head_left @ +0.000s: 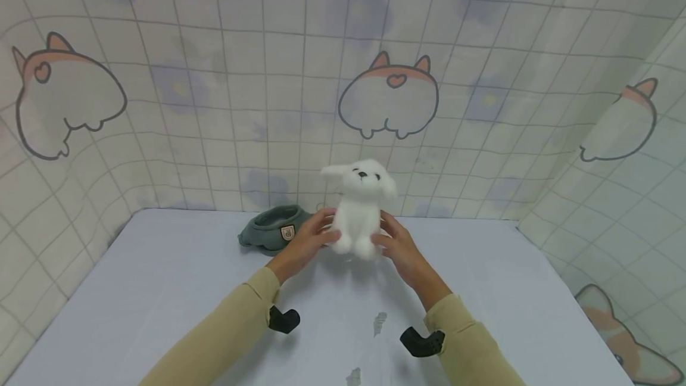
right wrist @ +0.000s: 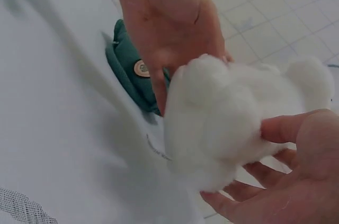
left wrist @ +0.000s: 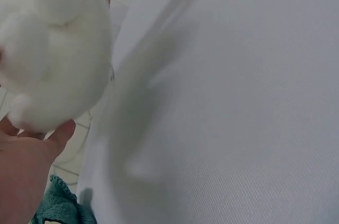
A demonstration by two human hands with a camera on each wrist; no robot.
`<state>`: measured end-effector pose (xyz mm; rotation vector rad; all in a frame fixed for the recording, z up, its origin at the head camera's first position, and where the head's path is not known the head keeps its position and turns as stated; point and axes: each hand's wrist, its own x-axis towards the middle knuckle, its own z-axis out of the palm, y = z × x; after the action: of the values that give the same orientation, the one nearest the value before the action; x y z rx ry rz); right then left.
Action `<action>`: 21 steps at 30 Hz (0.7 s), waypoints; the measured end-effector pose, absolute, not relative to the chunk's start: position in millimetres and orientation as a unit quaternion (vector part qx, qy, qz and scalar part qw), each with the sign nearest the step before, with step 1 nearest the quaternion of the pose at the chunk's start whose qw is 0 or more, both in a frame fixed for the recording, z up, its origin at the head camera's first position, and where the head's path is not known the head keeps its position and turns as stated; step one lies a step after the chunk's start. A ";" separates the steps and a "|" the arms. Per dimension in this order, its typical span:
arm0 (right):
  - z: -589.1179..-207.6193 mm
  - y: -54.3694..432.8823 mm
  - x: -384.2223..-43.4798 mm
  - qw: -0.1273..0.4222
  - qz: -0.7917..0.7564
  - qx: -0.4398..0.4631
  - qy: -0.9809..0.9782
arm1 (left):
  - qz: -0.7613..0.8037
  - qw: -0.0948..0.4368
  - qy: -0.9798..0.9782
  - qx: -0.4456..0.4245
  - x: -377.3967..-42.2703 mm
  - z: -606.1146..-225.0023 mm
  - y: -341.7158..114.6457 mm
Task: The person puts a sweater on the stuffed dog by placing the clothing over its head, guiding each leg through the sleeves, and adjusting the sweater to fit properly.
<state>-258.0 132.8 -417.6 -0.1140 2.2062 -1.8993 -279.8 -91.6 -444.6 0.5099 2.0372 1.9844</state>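
A white plush dog (head_left: 360,210) with floppy ears and dark eyes and nose is held upright at the back of the table, facing the camera. My left hand (head_left: 306,239) grips its left side as seen in the head view, thumb in front and fingers behind. On the other side my right hand (head_left: 401,250) holds it the same way. The right wrist view shows the toy's fluffy underside (right wrist: 212,144) raised off the tabletop. Beside my left hand lies a teal soft pouch-like item (head_left: 270,228) with an opening and a small badge.
The table has a white cover (head_left: 471,273) with two small grey patches (head_left: 380,323) near the front. Behind and at both sides hangs a checked curtain (head_left: 278,76) printed with cartoon corgis. Black wrist devices (head_left: 420,343) sit on both sleeves.
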 end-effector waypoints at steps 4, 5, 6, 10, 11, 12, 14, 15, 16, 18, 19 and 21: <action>-421.6 134.1 -258.6 0.105 -0.653 -0.054 0.748 | 0.664 0.110 0.717 0.185 -278.8 -442.7 -92.9; -422.6 134.5 -258.5 0.103 -0.656 -0.059 0.745 | 0.658 0.106 0.722 0.185 -278.7 -442.4 -93.2; -423.5 134.7 -258.6 0.102 -0.659 -0.060 0.743 | 0.654 0.104 0.726 0.186 -278.3 -442.0 -93.4; -428.3 136.4 -259.0 0.096 -0.659 -0.068 0.743 | 0.638 0.098 0.741 0.186 -278.8 -441.9 -93.0; -430.0 136.8 -259.4 0.095 -0.658 -0.069 0.744 | 0.634 0.095 0.744 0.186 -279.4 -442.1 -92.7; -431.6 137.2 -259.7 0.094 -0.657 -0.069 0.745 | 0.629 0.091 0.749 0.186 -280.0 -442.6 -92.1; -435.2 137.6 -260.9 0.089 -0.655 -0.066 0.748 | 0.618 0.084 0.760 0.182 -281.5 -443.8 -90.9; -436.8 137.4 -261.5 0.086 -0.654 -0.063 0.749 | 0.615 0.082 0.764 0.178 -282.0 -444.3 -90.2; -438.6 137.2 -262.1 0.082 -0.652 -0.063 0.751 | 0.611 0.079 0.768 0.177 -282.7 -445.0 -89.6; -440.6 136.1 -262.5 0.073 -0.649 -0.061 0.755 | 0.605 0.074 0.773 0.175 -283.3 -446.3 -88.2; -441.3 135.5 -262.5 0.068 -0.649 -0.059 0.756 | 0.601 0.075 0.776 0.175 -283.5 -446.7 -87.5; -442.9 134.6 -262.5 0.061 -0.646 -0.059 0.758 | 0.593 0.074 0.781 0.180 -284.1 -447.8 -86.2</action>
<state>-262.5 134.6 -442.9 -0.1786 2.2933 -1.9551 -284.1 -86.2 -447.8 0.5408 2.3444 1.7812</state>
